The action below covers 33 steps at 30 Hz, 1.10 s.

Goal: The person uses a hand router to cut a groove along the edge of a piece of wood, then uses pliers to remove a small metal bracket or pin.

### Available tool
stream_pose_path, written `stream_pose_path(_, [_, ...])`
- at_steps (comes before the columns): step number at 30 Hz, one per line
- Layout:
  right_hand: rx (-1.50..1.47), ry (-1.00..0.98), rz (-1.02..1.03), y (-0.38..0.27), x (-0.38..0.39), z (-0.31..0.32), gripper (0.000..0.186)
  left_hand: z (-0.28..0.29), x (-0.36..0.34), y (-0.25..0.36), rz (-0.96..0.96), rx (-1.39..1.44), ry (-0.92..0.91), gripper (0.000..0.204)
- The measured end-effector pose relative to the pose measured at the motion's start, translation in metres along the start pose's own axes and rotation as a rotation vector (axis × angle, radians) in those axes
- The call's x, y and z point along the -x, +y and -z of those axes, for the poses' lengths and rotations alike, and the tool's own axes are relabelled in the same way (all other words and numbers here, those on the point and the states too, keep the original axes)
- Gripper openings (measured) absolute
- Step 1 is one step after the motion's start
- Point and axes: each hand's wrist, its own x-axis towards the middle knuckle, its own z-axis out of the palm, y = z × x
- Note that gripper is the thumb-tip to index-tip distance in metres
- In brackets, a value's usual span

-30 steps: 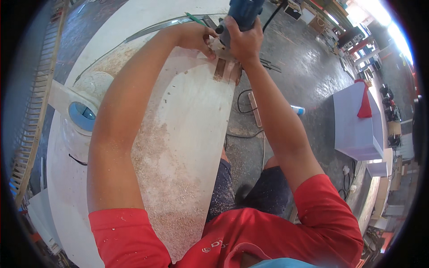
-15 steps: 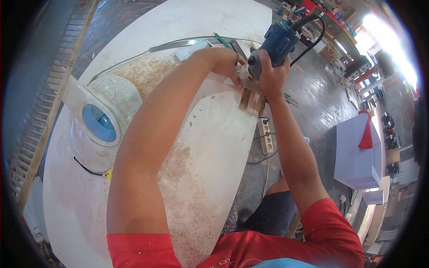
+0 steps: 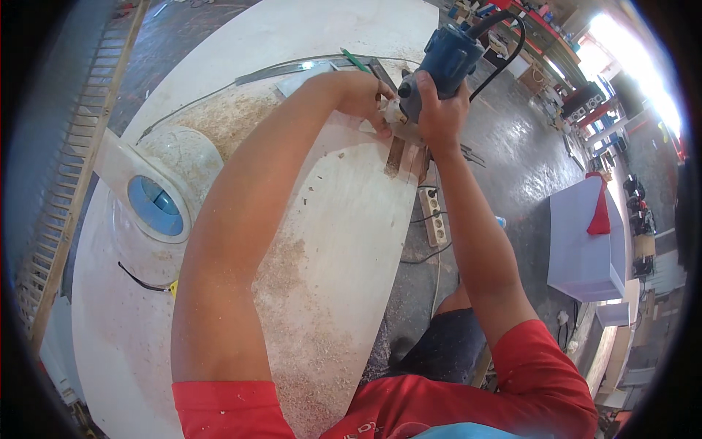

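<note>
My right hand [image 3: 441,117] grips the body of a blue electric router [image 3: 443,64] standing at the curved edge of a large pale wooden panel [image 3: 344,241]. My left hand [image 3: 365,96] is closed on the tool's base on its left side, fingers pressed against it. A black power cord [image 3: 504,55] loops off the top of the router. The tool sits on a small wooden base piece [image 3: 404,156] at the panel's edge. Sawdust lies thick over the panel near my body and to the left of the tool.
A pale roll with a blue core [image 3: 162,196] lies on the panel at my left. A long metal ruler [image 3: 281,69] and a green pencil [image 3: 355,60] lie beyond the hands. A power strip [image 3: 434,217] rests on the floor below. A white cabinet with a red cloth [image 3: 585,241] stands right.
The view has tilted down and left, so hands and router sit lower in the picture. Both hands keep their hold on the router at the panel's edge.
</note>
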Motion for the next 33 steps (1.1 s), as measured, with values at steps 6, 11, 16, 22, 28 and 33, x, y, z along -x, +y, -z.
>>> stream_pose_path(6, [0.019,-0.025,-0.146,0.005,-0.018,-0.002,0.055,0.013,-0.015,-0.003,0.046,-0.006,-0.094,0.102])
stream_pose_path(11, [0.081,-0.025,-0.183,0.011,-0.03,-0.002,0.059,0.023,-0.014,0.003,0.053,0.083,-0.155,0.102])
stream_pose_path(16, [0.033,-0.044,-0.192,0.01,-0.031,-0.005,0.058,0.021,-0.013,0.001,0.061,0.107,-0.144,0.1])
stream_pose_path(22, [0.024,-0.034,-0.179,0.016,-0.032,-0.005,0.057,0.021,-0.014,0.0,0.053,0.095,-0.126,0.099])
stream_pose_path(28, [-0.005,-0.036,-0.156,0.018,-0.028,-0.005,0.058,0.017,-0.015,-0.002,0.053,0.115,-0.111,0.098])
stream_pose_path(33, [0.082,-0.01,-0.084,0.014,-0.023,-0.004,0.061,0.01,-0.017,-0.008,0.014,0.101,-0.073,0.099])
